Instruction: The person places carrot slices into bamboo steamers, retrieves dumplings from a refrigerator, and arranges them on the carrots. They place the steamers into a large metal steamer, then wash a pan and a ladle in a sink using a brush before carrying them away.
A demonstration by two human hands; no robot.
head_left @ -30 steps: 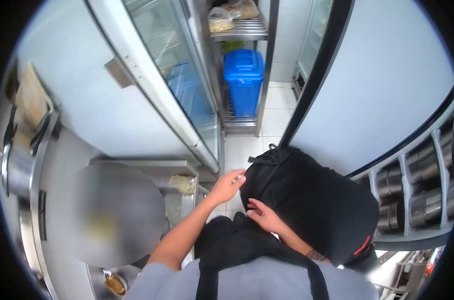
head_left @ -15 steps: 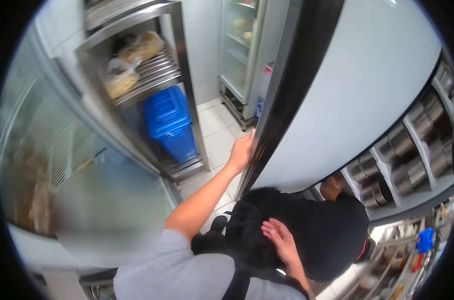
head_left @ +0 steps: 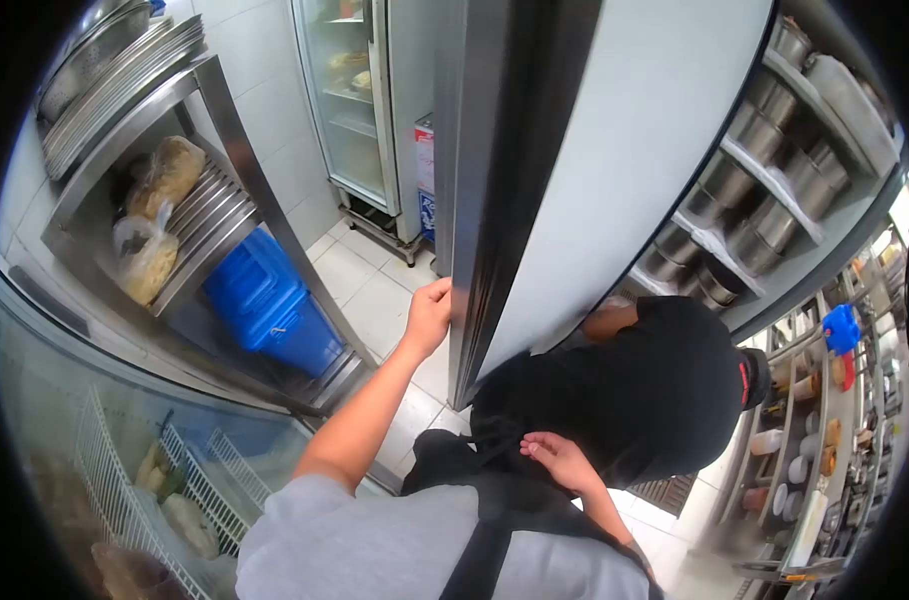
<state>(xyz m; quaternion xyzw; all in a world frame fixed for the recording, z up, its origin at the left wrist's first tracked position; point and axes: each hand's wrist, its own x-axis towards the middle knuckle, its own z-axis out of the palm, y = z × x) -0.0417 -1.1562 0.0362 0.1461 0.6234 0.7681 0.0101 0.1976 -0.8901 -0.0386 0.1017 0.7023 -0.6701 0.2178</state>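
Note:
My left hand [head_left: 431, 318] reaches forward, its fingers closed round the edge of a tall refrigerator door [head_left: 519, 190] with a dark metal frame and a white panel. My right hand [head_left: 559, 462] is low in front of me, fingers curled together. It is beside the black clothing of a bent-over co-worker [head_left: 614, 390], near some thin black apron ties [head_left: 494, 432]. Whether it pinches a tie I cannot make out. The co-worker leans toward the refrigerator shelves, with one arm mostly hidden behind their body.
Stacked metal containers [head_left: 774, 215] fill white shelves at right. A steel rack [head_left: 239, 150] holds bagged food [head_left: 154, 260] above a blue lidded bin [head_left: 274, 305]. A glass-door fridge [head_left: 349, 120] stands at the back. Wire dividers [head_left: 199, 480] show behind glass at lower left.
My view has swung right, so the rack and door appear farther left. My left hand stays on the door edge. My right hand's fingers, stretched before, are now curled.

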